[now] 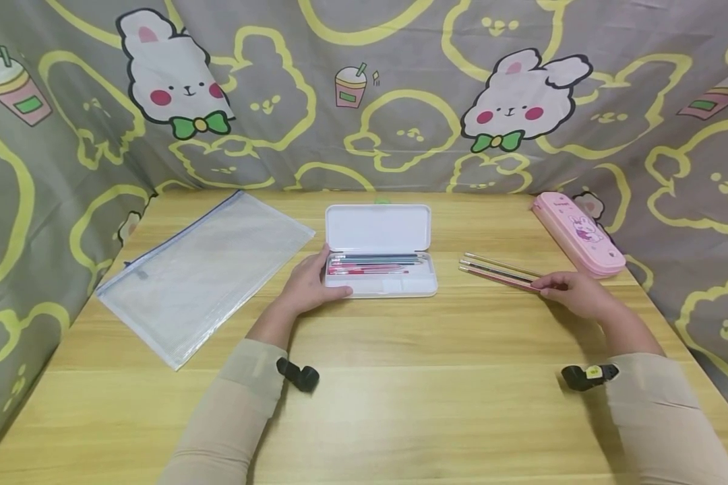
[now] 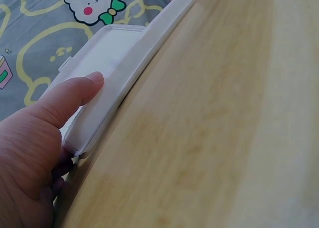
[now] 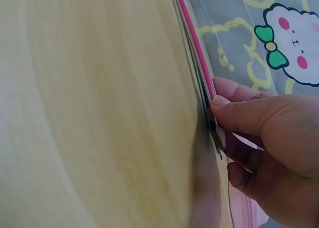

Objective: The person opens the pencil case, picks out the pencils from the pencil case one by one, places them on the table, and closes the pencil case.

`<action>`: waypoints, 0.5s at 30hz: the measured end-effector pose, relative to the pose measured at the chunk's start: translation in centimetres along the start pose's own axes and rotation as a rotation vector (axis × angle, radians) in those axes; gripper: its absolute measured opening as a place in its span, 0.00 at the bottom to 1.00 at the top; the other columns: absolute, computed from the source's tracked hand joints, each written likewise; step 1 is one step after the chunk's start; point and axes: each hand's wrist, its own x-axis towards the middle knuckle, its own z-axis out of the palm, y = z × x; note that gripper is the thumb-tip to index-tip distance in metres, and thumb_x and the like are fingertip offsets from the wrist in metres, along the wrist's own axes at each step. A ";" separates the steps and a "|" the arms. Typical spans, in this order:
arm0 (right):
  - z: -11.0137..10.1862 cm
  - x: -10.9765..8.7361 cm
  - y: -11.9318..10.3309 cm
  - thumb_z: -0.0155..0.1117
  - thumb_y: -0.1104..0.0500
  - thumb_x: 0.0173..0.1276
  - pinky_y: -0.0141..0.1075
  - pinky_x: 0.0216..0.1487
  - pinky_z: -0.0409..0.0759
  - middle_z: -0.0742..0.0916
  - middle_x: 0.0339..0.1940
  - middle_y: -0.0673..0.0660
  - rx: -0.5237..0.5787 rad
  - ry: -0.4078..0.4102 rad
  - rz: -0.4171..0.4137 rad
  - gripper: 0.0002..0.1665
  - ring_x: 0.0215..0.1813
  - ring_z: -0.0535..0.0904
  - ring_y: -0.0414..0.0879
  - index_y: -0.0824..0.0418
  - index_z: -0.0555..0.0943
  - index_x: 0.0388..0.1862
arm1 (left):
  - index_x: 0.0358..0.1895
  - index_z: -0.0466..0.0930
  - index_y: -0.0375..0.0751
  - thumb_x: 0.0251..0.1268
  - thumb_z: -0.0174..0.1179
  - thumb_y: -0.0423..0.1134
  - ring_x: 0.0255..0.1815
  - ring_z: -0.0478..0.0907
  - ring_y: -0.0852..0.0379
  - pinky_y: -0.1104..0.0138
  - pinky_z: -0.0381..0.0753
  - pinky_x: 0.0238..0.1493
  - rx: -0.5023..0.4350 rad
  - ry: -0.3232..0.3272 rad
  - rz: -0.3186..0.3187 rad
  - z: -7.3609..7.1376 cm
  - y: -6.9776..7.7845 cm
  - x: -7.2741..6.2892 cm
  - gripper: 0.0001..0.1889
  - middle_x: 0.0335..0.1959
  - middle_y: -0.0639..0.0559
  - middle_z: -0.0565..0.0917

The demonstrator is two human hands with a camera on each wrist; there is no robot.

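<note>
In the middle of the table a white pencil case (image 1: 425, 285) lies with its lid up, holding several pencils and pens (image 1: 370, 263). My left hand (image 1: 308, 283) grips its left end; in the left wrist view the thumb (image 2: 89, 88) lies against the front wall. To the right, three pencils lie side by side: a yellowish one (image 1: 491, 261), a dark one (image 1: 499, 273) and a pink-red one (image 1: 497, 277). My right hand (image 1: 573, 294) pinches the pink-red pencil (image 3: 197, 41) near its sharpened end, between thumb and forefinger.
At the left lies a clear zip pouch (image 1: 206, 276) with a blue zip edge. A closed pink pencil case (image 1: 576, 232) with a rabbit picture stands at the right back, beyond my right hand. A patterned cloth (image 1: 400, 87) hangs around the wooden table (image 1: 425, 417).
</note>
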 end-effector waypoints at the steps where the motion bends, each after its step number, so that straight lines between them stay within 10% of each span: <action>1: 0.0 0.0 0.1 0.58 0.59 0.73 0.23 0.40 0.70 0.87 0.46 0.64 -0.002 0.000 0.004 0.13 0.40 0.71 0.30 0.65 0.84 0.49 | 0.79 0.40 0.38 0.50 0.70 0.58 0.78 0.53 0.39 0.50 0.54 0.78 -0.003 0.001 0.000 0.0 0.0 0.0 0.60 0.78 0.37 0.55; 15: 0.6 0.4 0.4 0.60 0.60 0.71 0.41 0.49 0.72 0.87 0.47 0.66 -0.029 0.015 0.027 0.12 0.49 0.77 0.50 0.64 0.85 0.47 | 0.79 0.40 0.39 0.51 0.70 0.58 0.78 0.53 0.39 0.49 0.53 0.78 -0.013 0.005 0.000 0.0 -0.1 0.0 0.60 0.78 0.38 0.55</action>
